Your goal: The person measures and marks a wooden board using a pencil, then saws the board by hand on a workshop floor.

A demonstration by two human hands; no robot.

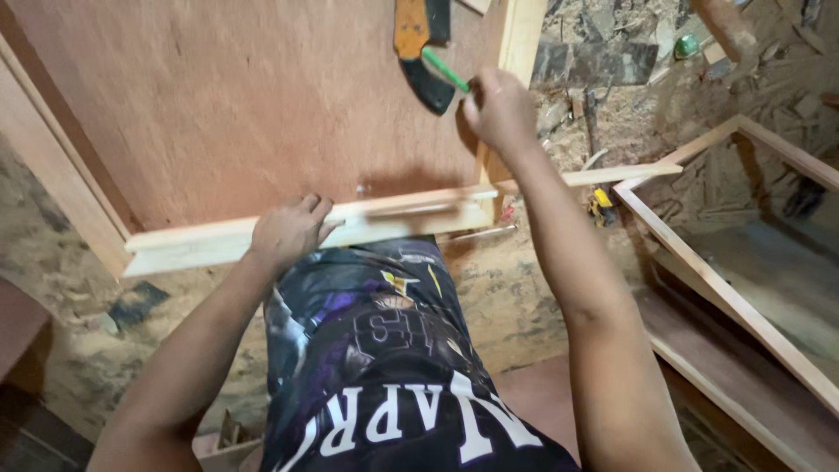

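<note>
The right hand [496,107] is closed in a narrow pinch around a slim green pencil [446,70], gripping its lower end so the shaft slants up and to the left, over the near corner of the reddish-brown plywood panel [236,105]; held that way the hand is steadied just beside the pale upright wooden rail [517,44] that edges the panel on that side. The left hand [290,229] lies palm down with fingers spread flat on a long pale wooden batten [218,240] that runs along the panel's near edge, apparently pressing it so that it stays tight against the board; it grasps nothing. Just beyond the pencil, a handsaw with an orange and black handle [418,44] rests flat on the plywood, within easy reach of the right hand. Below the arms is the person's dark printed shirt [384,367], which bears large white lettering and purple figures. To the right, well apart from the hands, an open rectangular frame of pale timber [699,262] lies on the floor, and a small yellow and black object [599,206], too small to identify, sits near its corner. The sawdust-covered ground [638,87] beyond is strewn with offcuts. No packages, labels or signs are visible.
</note>
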